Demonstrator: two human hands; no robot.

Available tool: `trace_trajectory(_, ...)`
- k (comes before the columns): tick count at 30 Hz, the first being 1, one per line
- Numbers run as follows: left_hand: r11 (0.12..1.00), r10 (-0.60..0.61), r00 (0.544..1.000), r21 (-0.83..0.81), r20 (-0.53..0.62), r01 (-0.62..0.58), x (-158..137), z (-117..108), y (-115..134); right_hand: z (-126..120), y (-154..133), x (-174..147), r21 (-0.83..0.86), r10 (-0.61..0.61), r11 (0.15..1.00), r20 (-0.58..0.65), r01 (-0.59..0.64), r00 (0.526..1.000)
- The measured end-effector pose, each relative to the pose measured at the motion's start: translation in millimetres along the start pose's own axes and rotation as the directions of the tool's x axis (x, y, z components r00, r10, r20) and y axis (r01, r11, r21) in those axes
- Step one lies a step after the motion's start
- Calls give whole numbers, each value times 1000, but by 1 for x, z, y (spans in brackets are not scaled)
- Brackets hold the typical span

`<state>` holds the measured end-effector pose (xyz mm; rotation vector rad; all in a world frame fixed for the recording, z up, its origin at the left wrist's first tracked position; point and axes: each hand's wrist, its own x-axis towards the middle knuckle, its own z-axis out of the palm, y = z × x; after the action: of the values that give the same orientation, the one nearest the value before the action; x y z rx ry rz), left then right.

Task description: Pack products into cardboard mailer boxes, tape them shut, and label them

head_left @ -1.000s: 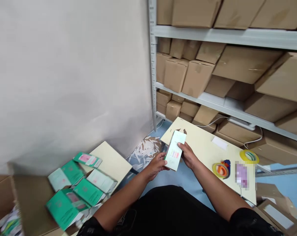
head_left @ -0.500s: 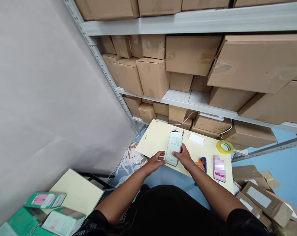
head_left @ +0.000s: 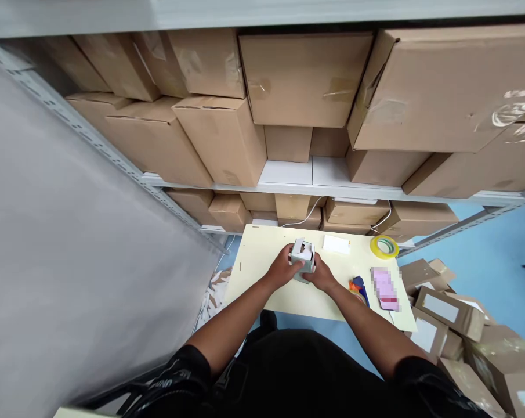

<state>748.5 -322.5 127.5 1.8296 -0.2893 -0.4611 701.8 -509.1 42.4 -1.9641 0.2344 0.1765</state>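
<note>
Between my hands stands a small pale-green carton [head_left: 306, 265], upright over the table, its open end and raised white flaps facing up toward me. Something pale shows inside the opening, too small to make out. My left hand [head_left: 283, 268] is wrapped round the carton's left side, thumb across the front. On the right side, my right hand [head_left: 322, 274] grips it lower down. Behind the carton, to the right, a white card or small flat box [head_left: 336, 244] lies on the cream table [head_left: 257, 255].
On the table's right are a yellow tape roll [head_left: 384, 247], a blue-and-orange tape dispenser [head_left: 359, 289] and a phone [head_left: 386, 290]. Shelving with brown cartons [head_left: 306, 81] rises behind. Labelled parcels [head_left: 451, 310] are piled at right; paper scraps [head_left: 216, 290] lie on the floor at left.
The carton has gone from leaning with its printed side up to upright with its open end toward me. My left hand has closed on it. The view has swung right.
</note>
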Motion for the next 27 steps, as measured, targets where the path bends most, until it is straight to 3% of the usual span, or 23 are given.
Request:
trace_trajectory(3, 1000, -10, 1000, 6, 11, 10, 11, 0, -19, 9, 7, 17, -39, 52, 998, -27, -53, 998)
trace_trajectory(9, 988, -155, 985, 20, 76, 154, 23, 11, -56, 17, 34, 30, -30, 39, 999, -58, -41, 998)
trace_trajectory(13, 987, -130, 990, 100, 63, 123, 23, 17, -64, 11, 40, 20, -64, 48, 996, -84, -54, 995)
trace_trajectory(18, 988, -74, 995, 132, -64, 82, 30, 14, -67, -1, 25, -3, 27, 35, 999, -146, -31, 989)
trace_trajectory(24, 981, -192, 970, 0, -149, 194, 61, 13, -66, 2, -4, -21, -24, -32, 999, -174, 28, 984)
trace_trajectory(27, 982, -180, 965, 29, -193, 189, 67, 14, -58, 7, -15, -22, 51, 23, 999, -129, -17, 991)
